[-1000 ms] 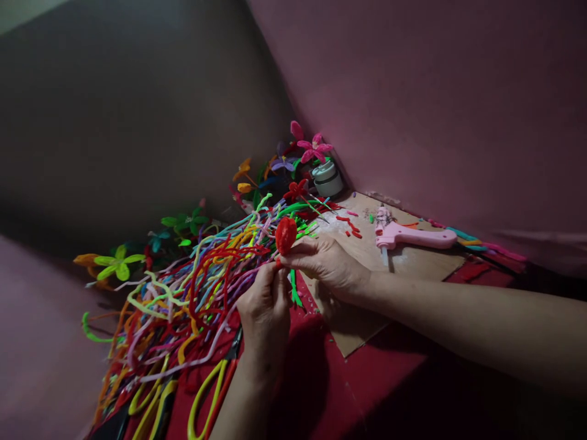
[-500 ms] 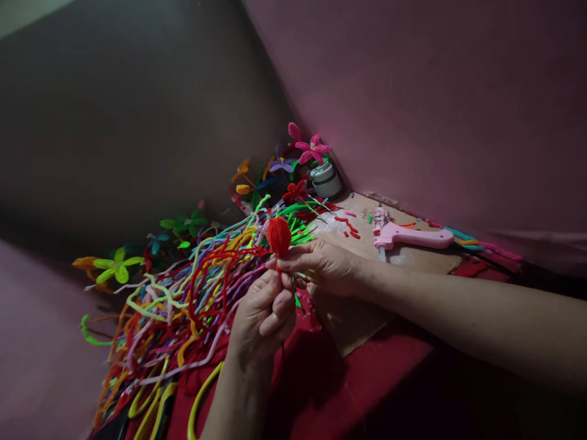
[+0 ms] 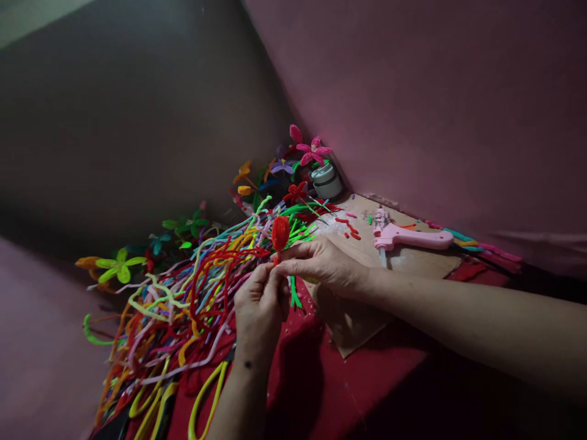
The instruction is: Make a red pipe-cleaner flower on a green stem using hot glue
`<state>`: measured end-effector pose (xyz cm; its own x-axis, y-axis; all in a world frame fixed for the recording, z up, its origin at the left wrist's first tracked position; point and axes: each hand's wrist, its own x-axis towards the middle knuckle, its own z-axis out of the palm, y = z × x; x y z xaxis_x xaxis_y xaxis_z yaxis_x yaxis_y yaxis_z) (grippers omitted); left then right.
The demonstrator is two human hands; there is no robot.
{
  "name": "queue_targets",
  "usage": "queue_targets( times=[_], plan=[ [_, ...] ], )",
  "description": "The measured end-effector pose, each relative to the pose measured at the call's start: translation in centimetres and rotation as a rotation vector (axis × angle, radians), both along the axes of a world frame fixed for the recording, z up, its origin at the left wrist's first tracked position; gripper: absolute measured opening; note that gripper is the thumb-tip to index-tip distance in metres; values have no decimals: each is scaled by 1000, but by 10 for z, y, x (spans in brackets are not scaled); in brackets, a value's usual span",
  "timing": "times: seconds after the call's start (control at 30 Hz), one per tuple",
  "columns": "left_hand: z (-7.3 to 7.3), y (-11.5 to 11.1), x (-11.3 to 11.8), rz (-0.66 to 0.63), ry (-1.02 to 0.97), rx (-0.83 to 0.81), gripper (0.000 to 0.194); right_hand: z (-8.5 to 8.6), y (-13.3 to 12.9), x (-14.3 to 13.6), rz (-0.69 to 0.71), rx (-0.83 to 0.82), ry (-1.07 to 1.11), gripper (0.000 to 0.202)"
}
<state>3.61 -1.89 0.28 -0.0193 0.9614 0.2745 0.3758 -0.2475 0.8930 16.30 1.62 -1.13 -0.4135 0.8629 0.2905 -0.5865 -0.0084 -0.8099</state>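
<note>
Right hand (image 3: 329, 266), red bud (image 3: 280, 233) just above

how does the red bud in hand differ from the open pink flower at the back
The rounded red fuzzy bud is closed; the bright pink fuzzy flower has petals spread. The bud is held at its base by the left hand and right hand; the flower is at the back, untouched. Both look fuzzy.

There are two hands (image 3: 259, 305) (image 3: 334, 267), one glue gun (image 3: 413, 237).
</note>
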Motion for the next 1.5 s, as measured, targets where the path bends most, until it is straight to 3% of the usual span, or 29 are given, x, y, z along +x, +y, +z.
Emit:
queue_targets(
  times=[0.2, 0.43, 0.57, 0.73, 0.9, 1.1, 1.5],
  plan=[
    [8, 4, -4, -222, -486, -327, 15, 1, 3, 1, -9, -120, -30, 5],
    [4, 6, -9, -437, -774, -517, 14, -13, 12, 0, 250, -195, 96, 7],
    [4, 6, -7, -390, -641, -485, 16, -12, 12, 0, 150, -239, 86, 5],
    [1, 4, 0, -139, -185, -160, 19, -3, 5, 0, -24, -270, 48, 2],
    [-2, 1, 2, 14, 86, 24, 14, 0, 2, 0, -25, -236, 80, 2],
    [4, 5, -5, -113, -84, -147, 25, -5, 6, -1, -102, -276, 32, 4],
    [2, 10, -11, -121, -229, -231, 26, -8, 10, -3, -70, -427, 48, 16]
  ],
)
